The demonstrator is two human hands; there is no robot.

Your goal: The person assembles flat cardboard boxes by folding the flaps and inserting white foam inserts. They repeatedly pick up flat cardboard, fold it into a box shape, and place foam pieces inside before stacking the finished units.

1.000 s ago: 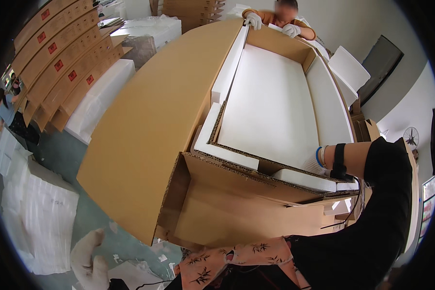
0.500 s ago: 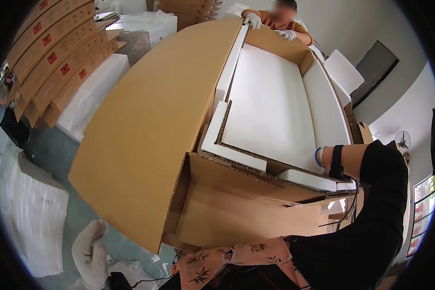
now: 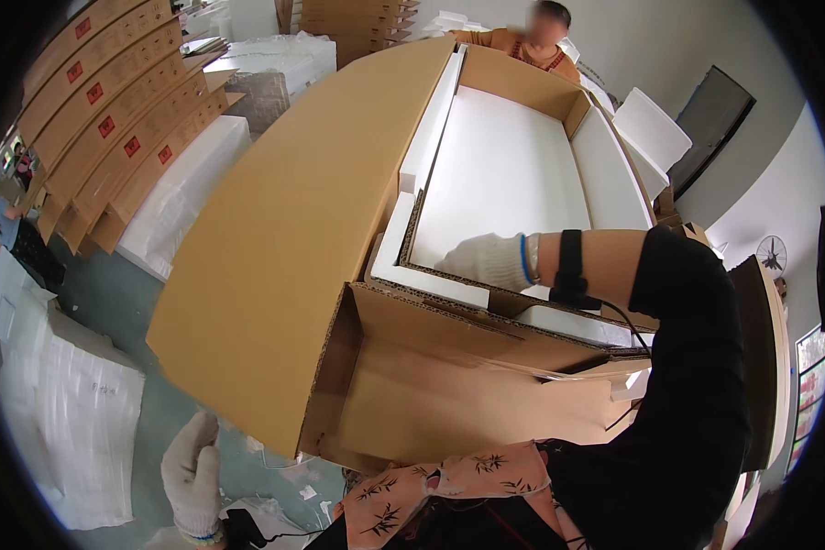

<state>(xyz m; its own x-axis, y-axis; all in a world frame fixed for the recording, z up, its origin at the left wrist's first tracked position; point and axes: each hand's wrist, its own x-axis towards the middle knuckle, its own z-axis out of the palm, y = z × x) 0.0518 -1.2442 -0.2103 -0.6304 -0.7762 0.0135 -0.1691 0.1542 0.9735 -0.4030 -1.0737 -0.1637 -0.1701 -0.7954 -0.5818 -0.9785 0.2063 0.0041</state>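
Note:
A large brown cardboard carton [image 3: 275, 220] stands before me with its long left flap folded outward. White foam strips [image 3: 428, 298] line the carton's inner edges around a broad white panel [image 3: 513, 147]. My right hand [image 3: 490, 261], in a white knit glove, lies over the near end of the panel, fingers pointing left beside the inner cardboard edge. Its fingers look stretched out, and I see nothing in them. Low on the left, my gloved left hand [image 3: 192, 477] hangs off the flap's near corner, thumb apart from the fingers and holding nothing.
A person [image 3: 522, 46] stands at the carton's far end. Stacked flat cartons [image 3: 110, 110] and wrapped white foam blocks [image 3: 69, 412] line the left side. The carton's near end flap [image 3: 467, 394] hangs toward me. A wall fan [image 3: 772, 252] is at the right.
My right hand has moved left from the near right corner across the panel's near end. The left hand shifted slightly right. The other person's gloved hands have left the carton's far edge.

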